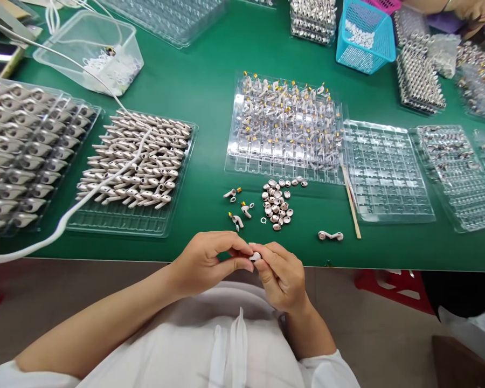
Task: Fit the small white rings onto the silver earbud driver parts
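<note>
Near the table's front edge, my left hand (pixel 214 260) and my right hand (pixel 282 274) meet, each closed in a pinch on one small white earbud part (pixel 255 257). Fingertips cover much of it, so its full shape is hidden. Just beyond my hands lies a loose pile of small round earbud caps (pixel 277 205). Left of that pile are several stemmed earbud pieces (pixel 237 221) with yellow tabs, and a small white ring (pixel 263 220). To the right, a pair of joined earbud pieces (pixel 330 236) lies beside a thin wooden stick (pixel 351 203).
Clear trays with yellow-tabbed parts (pixel 285 121) and stemmed shells (pixel 137 161) stand beyond my hands. A white cable (pixel 76 207) crosses the left tray. Further off are a plastic tub (pixel 92 48) and a blue basket (pixel 366 37). Another person's hand (pixel 475 13) shows at top right.
</note>
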Tool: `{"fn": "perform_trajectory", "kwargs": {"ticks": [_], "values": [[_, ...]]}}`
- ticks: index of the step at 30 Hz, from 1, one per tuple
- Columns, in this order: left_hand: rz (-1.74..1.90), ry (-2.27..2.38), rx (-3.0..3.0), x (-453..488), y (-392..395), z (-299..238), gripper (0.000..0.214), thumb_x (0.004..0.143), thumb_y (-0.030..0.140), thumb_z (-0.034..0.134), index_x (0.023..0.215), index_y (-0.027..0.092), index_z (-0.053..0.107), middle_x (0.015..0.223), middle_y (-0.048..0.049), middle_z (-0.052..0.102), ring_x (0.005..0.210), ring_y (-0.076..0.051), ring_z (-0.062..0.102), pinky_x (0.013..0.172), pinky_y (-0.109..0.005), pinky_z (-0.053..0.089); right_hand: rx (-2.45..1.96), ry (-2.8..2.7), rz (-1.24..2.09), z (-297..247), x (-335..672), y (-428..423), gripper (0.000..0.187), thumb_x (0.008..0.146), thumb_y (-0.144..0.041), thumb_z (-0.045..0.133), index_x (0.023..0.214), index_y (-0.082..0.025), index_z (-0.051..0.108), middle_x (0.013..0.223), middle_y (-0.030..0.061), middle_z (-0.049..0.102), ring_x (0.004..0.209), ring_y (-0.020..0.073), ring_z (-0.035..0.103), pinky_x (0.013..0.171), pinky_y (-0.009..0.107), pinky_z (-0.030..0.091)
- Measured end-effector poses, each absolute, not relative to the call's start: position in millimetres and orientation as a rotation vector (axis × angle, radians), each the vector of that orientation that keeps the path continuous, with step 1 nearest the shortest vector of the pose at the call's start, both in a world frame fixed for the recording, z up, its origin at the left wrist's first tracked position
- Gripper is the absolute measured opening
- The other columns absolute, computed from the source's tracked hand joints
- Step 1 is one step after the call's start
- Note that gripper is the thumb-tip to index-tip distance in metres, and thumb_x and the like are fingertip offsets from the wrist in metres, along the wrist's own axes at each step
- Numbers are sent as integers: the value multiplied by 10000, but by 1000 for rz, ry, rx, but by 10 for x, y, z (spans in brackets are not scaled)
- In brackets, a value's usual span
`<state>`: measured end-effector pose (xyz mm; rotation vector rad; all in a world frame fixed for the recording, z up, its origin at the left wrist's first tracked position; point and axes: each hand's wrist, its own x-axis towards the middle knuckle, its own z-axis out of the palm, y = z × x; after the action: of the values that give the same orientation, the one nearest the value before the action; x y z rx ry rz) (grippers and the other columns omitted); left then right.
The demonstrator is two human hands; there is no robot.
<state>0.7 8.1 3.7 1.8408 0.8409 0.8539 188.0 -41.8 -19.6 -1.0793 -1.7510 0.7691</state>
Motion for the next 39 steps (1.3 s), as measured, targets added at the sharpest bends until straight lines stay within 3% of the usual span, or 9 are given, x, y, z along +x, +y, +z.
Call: {"fn": "perform_trajectory", "kwargs": {"ticks": [3,9,19,28,39], "values": [[952,875,2054,27,28,10,66,892,166,620,944,157,658,774,-26,735,674,-115,680,631,-202,557,-1103,-1739,724,-227,1868,-442,339,900,-109,528,1224,-160,612,924,95,701,758,161,660,623,277,560],[1117,738,2248,53,-5,-61,214,886,47,549,1065,146,614,853,-85,743,773,-153,701,702,-268,587,-1161,-1744,590,-233,1841,-464,319,900,-116,524,1197,-154,633,903,102,712,737,166,674,617,280,571],[1154,792,2347,50,-43,-91,230,869,45,557,1079,129,602,856,-100,727,764,-169,679,669,-284,572,-1192,-1865,513,-189,1827,-483,371,916,-101,505,1284,-114,549,947,125,699,787,183,664,616,293,564],[1148,792,2346,56,-61,-132,334,896,52,498,1209,154,555,856,-85,717,759,-156,666,669,-274,563,-1173,-1830,654,-131,1846,-480,334,933,-128,484,1258,-137,559,953,108,692,788,168,659,647,289,578],[1132,700,2372,76,-50,-119,348,862,-8,477,1174,117,566,880,-120,689,763,-170,636,635,-295,539,-1205,-1855,637,-87,1844,-516,312,929,-109,467,1226,-107,563,913,108,673,764,166,628,626,296,558]]}}
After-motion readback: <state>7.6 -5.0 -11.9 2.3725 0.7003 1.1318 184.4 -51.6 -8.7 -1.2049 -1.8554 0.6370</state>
